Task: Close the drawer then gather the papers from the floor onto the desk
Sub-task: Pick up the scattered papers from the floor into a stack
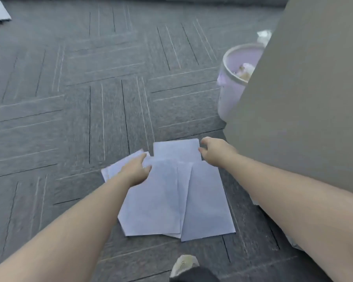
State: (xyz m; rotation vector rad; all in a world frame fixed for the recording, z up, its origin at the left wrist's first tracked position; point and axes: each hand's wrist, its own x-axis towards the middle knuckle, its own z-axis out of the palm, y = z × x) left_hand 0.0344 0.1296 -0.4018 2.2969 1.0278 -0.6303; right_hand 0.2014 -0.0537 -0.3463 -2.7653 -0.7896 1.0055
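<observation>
Fingers (pixel 146 160) of both hands touch blank papers (pixel 171 200).

**Grey carpet, bin by a panel**

You look down on a carpet (pixel 73 102) of grey tiles, their thin light and dark stripes turned crosswise from one tile to the next. On your right a plain grey-green panel (pixel 306 94) rises tall. Behind its edge stands a pale lilac bin (pixel 230 94) with scraps inside. The light is soft and even.
</observation>
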